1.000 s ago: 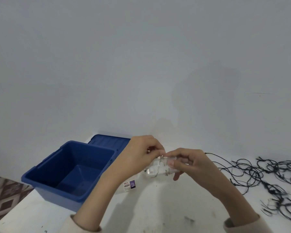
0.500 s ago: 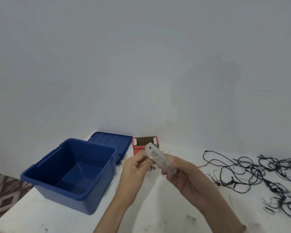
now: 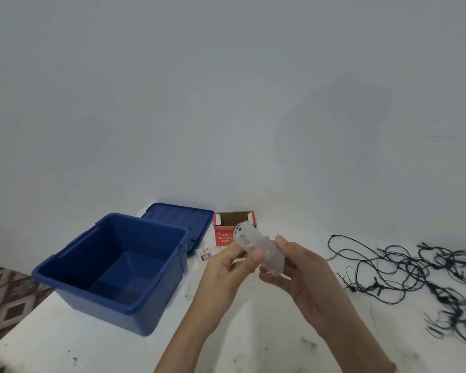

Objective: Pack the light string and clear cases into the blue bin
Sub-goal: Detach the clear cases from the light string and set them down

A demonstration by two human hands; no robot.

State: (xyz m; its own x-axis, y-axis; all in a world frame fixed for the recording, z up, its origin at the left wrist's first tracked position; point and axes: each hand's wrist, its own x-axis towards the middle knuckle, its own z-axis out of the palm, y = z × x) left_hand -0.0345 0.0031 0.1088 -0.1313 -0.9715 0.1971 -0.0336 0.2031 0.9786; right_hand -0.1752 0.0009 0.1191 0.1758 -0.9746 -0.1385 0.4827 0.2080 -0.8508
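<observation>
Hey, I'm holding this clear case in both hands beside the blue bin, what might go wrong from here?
1. The clear case is pinched in the fingers of the left hand and right hand above the table; a slack grip might drop it short of the blue bin.
2. The light string lies tangled and spread out on the right; lifting it all at once might snag it or knot it tighter.

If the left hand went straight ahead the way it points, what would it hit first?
Probably the red box, just beyond the clear case the left hand holds; depth unclear.
</observation>
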